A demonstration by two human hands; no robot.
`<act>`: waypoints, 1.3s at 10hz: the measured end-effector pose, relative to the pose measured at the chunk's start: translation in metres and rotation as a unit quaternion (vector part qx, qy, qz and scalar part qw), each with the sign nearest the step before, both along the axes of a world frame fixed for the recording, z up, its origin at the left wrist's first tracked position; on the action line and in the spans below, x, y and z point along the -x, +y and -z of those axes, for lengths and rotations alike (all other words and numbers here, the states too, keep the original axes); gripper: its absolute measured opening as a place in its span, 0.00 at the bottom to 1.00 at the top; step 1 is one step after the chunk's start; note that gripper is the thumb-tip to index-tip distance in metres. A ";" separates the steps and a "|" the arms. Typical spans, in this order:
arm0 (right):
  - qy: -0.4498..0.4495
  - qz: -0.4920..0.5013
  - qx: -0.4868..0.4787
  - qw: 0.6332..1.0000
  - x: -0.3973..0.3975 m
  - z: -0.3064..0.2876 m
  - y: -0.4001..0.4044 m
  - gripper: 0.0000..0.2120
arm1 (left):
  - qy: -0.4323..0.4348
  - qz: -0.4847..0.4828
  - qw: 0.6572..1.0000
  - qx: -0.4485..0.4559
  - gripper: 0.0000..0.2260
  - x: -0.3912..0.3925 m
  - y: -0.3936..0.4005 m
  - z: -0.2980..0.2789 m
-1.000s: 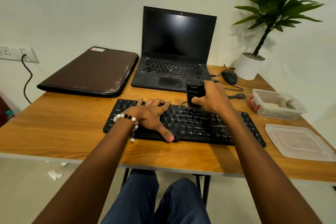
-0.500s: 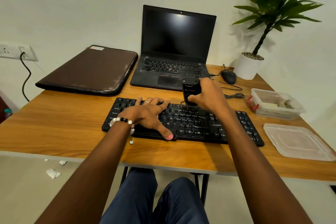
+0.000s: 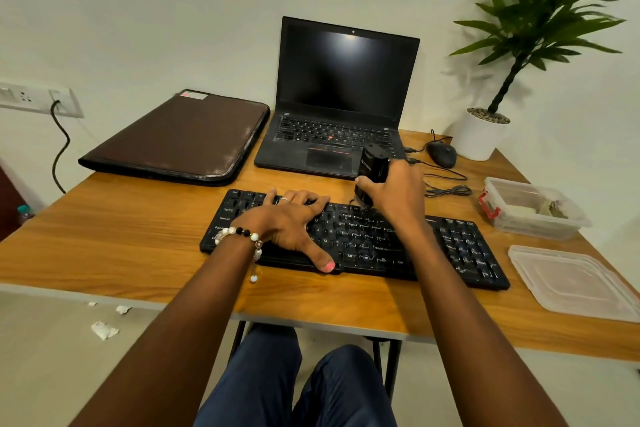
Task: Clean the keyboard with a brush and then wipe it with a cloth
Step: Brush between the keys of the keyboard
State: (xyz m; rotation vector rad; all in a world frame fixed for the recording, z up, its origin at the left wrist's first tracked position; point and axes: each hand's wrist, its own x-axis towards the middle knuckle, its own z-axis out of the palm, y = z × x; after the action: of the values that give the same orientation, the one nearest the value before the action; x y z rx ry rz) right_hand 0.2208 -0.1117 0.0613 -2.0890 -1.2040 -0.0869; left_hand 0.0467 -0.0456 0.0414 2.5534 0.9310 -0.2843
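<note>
- Since a second ago, the right hand (image 3: 398,191) has carried the black brush tool (image 3: 371,173) from the middle keys back toward the far edge of the keyboard (image 3: 460,246), its lower end now at the top row, just in front of the open laptop (image 3: 341,104).
- That hand grips the tool's body with curled fingers and thumb; the bristle end is hidden behind the hand, so contact with the keys cannot be confirmed.
- Left hand (image 3: 287,222) has kept its place, resting flat on the keyboard's left half with fingers spread and straight and thumb near the front edge, apparently steadying it.
- Keyboard lies on the wooden table (image 3: 104,246), between the laptop and the person.
- Judged from this, brushing is in progress: one stroke has reached the far row, and the number pad at the right end probably remains to be brushed.
- No cloth is clearly visible; an open plastic container (image 3: 533,208) and its lid (image 3: 571,281) sit to the right, contents unclear.
</note>
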 end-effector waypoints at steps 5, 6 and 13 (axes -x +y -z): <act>0.051 0.020 -0.001 0.998 -0.016 0.003 -0.012 0.14 | -0.005 -0.001 1.000 -0.008 0.57 0.001 -0.003 0.000; 0.065 0.000 0.041 0.997 -0.016 0.001 -0.015 0.12 | -0.007 -0.001 1.000 -0.010 0.57 0.001 -0.003 0.000; 0.023 0.001 0.051 0.998 0.013 -0.007 0.010 0.17 | -0.005 -0.002 1.000 -0.012 0.57 0.001 -0.003 0.001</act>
State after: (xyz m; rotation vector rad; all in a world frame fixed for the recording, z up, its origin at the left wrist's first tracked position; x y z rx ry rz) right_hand 0.2081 -0.1021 0.0688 -2.1679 -1.1997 0.0217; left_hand 0.0460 -0.0490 0.0407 2.5719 0.9410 -0.2612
